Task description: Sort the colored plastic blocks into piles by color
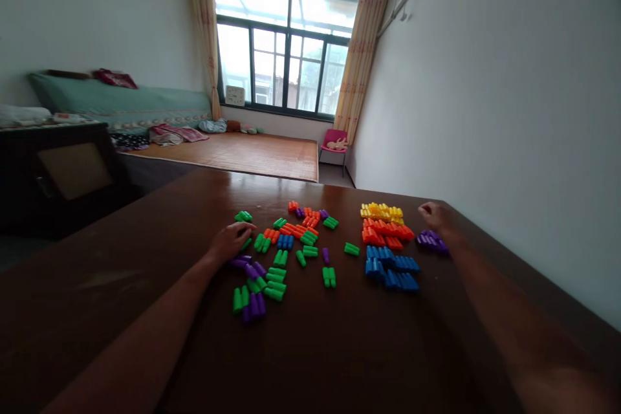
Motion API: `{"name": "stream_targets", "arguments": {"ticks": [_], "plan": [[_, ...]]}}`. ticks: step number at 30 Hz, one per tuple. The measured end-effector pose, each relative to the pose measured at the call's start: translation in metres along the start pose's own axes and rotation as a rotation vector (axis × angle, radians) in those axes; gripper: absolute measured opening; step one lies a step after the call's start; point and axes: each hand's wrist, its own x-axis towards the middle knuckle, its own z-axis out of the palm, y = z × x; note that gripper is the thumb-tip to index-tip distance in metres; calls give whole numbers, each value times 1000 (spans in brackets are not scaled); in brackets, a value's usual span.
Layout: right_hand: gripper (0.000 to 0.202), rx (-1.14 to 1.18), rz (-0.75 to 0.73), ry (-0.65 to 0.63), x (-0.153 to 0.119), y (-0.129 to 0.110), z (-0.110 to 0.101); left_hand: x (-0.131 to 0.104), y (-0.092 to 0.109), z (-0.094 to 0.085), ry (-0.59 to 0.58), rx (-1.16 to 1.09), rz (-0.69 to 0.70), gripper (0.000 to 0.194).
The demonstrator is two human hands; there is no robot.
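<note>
My left hand (pixel 233 239) rests at the left edge of a loose scatter of small plastic pieces shaped like joined rounded tubes. Its fingers are curled together; a green piece (pixel 246 244) lies just under them, and what they pinch, if anything, is hidden. Purple pieces (pixel 255 270) and more green pieces (pixel 276 275) lie nearer to me. On the right, my right hand (pixel 435 215) is closed just beyond a row of purple pieces (pixel 431 241). Left of it are grouped yellow pieces (pixel 381 211), orange pieces (pixel 387 231) and blue pieces (pixel 392 268).
All the pieces lie on a dark brown table (pixel 310 349). Behind it stand a bed (pixel 262 152) with a mat and a pink chair (pixel 334 140). A dark cabinet (pixel 72 168) is at the left, and a white wall (pixel 485 90) runs along the right.
</note>
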Motion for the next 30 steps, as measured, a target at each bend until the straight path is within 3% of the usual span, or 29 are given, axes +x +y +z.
{"name": "stream_targets", "arguments": {"ticks": [5, 8, 11, 14, 17, 20, 23, 26, 30], "plan": [[23, 77, -447, -309, 4, -131, 53, -4, 4, 0, 3, -30, -15, 36], [24, -55, -453, -455, -6, -200, 86, -5, 2, 2, 24, -54, -21, 33], [25, -143, -351, -502, -14, -234, 111, -6, 0, 4, 29, -69, 0, 32], [25, -172, -282, -505, -17, -244, 123, -6, -1, 4, 25, -64, 15, 33], [28, -148, -261, -482, -20, -244, 122, -5, -1, 4, 19, -66, 9, 32], [31, -24, -344, -364, -22, -237, 111, -4, -1, 2, 11, -76, 8, 34], [28, 76, -422, -259, -19, -210, 89, -3, -2, 0, -9, -77, 26, 38], [26, 78, -365, -170, -9, -149, 59, 0, -2, -2, -27, -60, 32, 43], [23, 27, -7, -112, 2, -29, 20, 4, -6, -1, -26, -14, 0, 46]]}}
